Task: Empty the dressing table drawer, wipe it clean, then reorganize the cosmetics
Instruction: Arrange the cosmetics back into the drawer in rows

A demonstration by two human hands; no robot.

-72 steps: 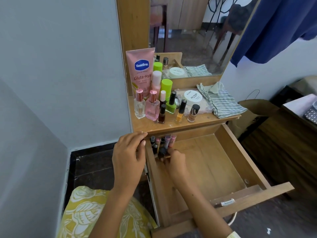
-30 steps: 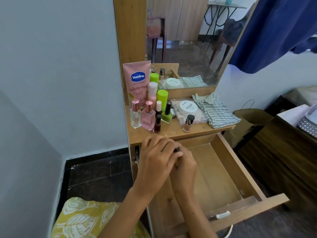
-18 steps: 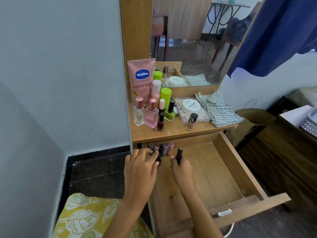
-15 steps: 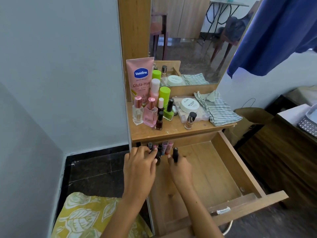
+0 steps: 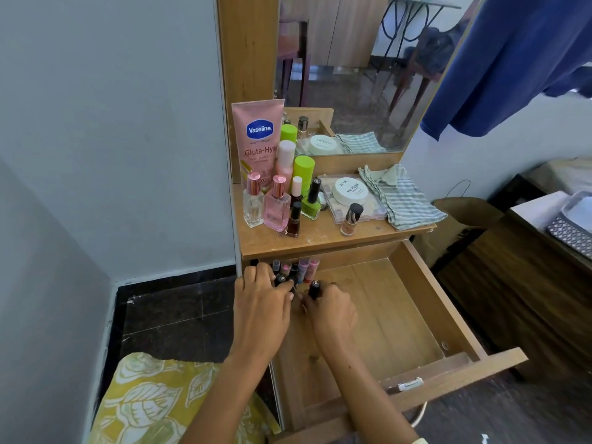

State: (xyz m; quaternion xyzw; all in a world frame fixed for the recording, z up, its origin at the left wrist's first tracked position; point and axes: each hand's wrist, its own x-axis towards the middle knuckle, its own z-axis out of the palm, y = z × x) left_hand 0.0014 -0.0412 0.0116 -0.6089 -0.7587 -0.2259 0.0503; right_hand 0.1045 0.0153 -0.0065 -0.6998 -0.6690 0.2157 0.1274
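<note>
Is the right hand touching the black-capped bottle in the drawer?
Touching. The head view shows the right hand with fingers curled round the bottle, only its cap showing above them.

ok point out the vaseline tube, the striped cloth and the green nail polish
vaseline tube (image 5: 258,136), head view, on the blue logo
striped cloth (image 5: 404,200), head view, middle of the folded fabric
green nail polish (image 5: 310,206), head view, on the green bottle body
</note>
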